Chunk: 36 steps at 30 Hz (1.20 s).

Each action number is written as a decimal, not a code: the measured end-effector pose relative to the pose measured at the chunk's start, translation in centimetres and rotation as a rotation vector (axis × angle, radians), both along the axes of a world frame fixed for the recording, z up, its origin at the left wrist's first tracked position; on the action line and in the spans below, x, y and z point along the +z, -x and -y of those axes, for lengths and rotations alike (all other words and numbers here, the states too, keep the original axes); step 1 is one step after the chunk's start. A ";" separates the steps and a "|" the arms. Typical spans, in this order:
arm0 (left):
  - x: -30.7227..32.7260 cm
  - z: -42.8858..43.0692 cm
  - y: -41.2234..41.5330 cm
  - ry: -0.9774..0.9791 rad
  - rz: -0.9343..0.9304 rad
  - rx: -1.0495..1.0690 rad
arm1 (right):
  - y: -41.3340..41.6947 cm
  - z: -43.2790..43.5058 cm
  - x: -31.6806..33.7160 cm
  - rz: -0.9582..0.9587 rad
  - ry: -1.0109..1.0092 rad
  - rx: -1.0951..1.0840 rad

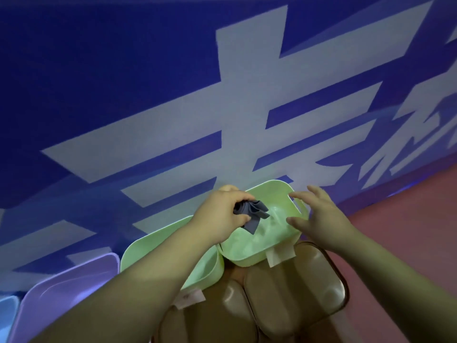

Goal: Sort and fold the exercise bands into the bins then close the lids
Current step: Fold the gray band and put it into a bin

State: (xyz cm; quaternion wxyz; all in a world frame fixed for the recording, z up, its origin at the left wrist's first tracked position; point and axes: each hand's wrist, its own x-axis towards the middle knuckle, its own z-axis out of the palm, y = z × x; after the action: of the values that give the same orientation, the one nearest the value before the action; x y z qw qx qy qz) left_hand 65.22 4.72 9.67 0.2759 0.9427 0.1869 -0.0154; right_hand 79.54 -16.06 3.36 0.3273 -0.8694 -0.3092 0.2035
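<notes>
left hand holds a folded grey band over a pale green bin.
the left grip is clamped on the band, fingers curled round its bunched end, the loose folds hanging just inside the bin's mouth. the right hand hovers over the bin's right rim, its grip apart, fingers spread and holding nothing. a paper label is stuck on this bin's near wall, and another label sits on the second green bin beside it; the writing on both is too blurred to read. a purple bin and a blue bin stand further left. brown lids lie nearer the person. large white characters on the blue backdrop are cropped.
</notes>
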 end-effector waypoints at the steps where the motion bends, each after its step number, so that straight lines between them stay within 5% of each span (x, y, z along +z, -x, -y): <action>1: -1.2 0.0 -1.2 -0.002 -0.040 -0.031 | -0.6 0.0 -0.7 -0.023 0.011 0.006; 13: -12.9 1.8 -8.7 -0.070 -0.327 -0.266 | -4.4 1.5 -4.8 -0.326 -0.167 0.108; 19: -14.0 2.4 -10.2 -0.045 -0.235 -0.192 | -5.0 1.5 -5.6 -0.381 -0.236 0.150; 29: -14.3 2.9 -10.1 0.274 -0.145 0.017 | -4.9 1.6 -5.8 -0.414 -0.242 0.173; 36: -14.4 3.0 -9.4 0.213 -0.130 0.005 | -4.8 1.6 -5.9 -0.414 -0.237 0.181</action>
State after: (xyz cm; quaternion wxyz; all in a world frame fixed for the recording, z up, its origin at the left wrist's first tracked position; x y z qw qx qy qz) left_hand 74.63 1.70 -4.68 0.3617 0.9046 0.2042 -0.0956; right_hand 84.37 -17.70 -2.49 0.4636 -0.7336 -0.3337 0.3681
